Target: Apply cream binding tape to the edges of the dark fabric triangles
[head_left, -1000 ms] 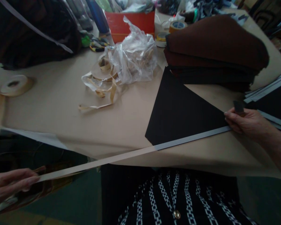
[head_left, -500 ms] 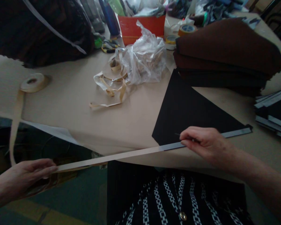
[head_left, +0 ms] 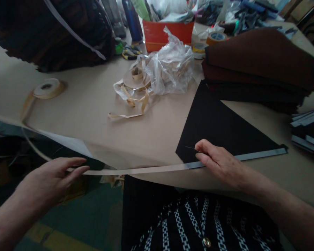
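My right hand lies open and palm down, fingertips pressing the tape strip onto the near edge of the black sheet. To the right of that hand the strip looks grey and runs flat along the sheet's edge to its far corner. To the left it turns beige and leaves the tabletop, spanning the air across to my left hand.

My left hand is off the tabletop edge, low and to the side. Its fingers are stretched out, with the thumb on top, and they close lightly on the strip at their tips (a loose pinch, not a fist). A thin length of the same tape curves from behind this hand up over the tabletop edge to the tape roll, which lies flat well beyond it.

Beyond my right hand the black sheet spreads away, and past its far corner sits a stack of brown fabric. Ahead, between my two hands, lies a crumpled plastic bag with curled beige backing strips spilling from it. Behind the bag stands a red box.
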Demonstrator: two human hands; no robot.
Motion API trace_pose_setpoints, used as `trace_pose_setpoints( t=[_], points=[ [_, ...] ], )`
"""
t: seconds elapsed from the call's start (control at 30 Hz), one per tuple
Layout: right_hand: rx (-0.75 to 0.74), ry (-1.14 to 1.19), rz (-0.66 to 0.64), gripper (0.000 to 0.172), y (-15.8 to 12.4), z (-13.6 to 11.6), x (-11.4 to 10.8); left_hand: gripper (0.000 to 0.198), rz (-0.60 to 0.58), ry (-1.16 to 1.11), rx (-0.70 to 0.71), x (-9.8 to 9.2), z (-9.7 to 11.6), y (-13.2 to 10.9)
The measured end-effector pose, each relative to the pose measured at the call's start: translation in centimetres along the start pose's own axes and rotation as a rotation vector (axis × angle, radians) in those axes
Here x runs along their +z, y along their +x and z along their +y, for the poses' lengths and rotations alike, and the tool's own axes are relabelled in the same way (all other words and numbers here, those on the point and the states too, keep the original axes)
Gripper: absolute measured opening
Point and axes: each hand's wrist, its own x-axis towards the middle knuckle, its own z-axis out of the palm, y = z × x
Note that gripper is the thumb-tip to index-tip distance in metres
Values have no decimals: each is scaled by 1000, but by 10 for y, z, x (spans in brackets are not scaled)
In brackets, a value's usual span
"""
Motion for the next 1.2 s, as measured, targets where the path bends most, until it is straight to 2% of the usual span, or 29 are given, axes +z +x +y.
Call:
trace_pose_setpoints(
  t=[0.03, 0.17, 0.2, 0.27, 0.33, 0.4, 0.5, 0.67, 0.73, 0.87, 0.97, 1.1, 1.2],
  points=[
    [-9, 33, 2, 15, -3, 0, -2, 37, -10, -18, 41, 3, 22, -1],
    [-114, 66, 8, 19, -14, -2, -2, 22, 25, -286, 471, 28, 120, -9],
    [-141, 56, 29, 19, -16, -2, 0, 20, -30, -273, 492, 36, 142, -12],
    [-156, 47, 65, 19, -17, -3, 5, 14, -102, -188, 445, 51, 177, -16],
    [-109, 73, 67, 18, -17, -4, 10, 12, -152, -73, 372, 61, 197, -20],
    [-42, 129, 22, 16, -17, -4, 14, 11, -175, 16, 309, 66, 203, -23],
    [43, 210, -33, 12, -14, 0, 18, 15, -165, 118, 247, 70, 193, -26],
    [61, 268, -52, 11, -12, 8, 19, 28, -21, 206, 198, 73, 172, -26],
    [50, 279, -64, 12, -12, 10, 19, 32, -65, 145, 228, 72, 172, -25],
    [45, 262, -72, 16, -13, 9, 20, 36, -301, -40, 246, 66, 181, -22],
    [33, 244, -77, 18, -13, 7, 20, 35, -405, -140, 250, 60, 193, -19],
    [12, 209, -64, 15, -14, 4, 22, 31, -405, -208, 291, 56, 207, -11],
    [6, 157, -48, 12, -14, 3, 23, 35, -396, -259, 274, 57, 213, -4]
  ],
)
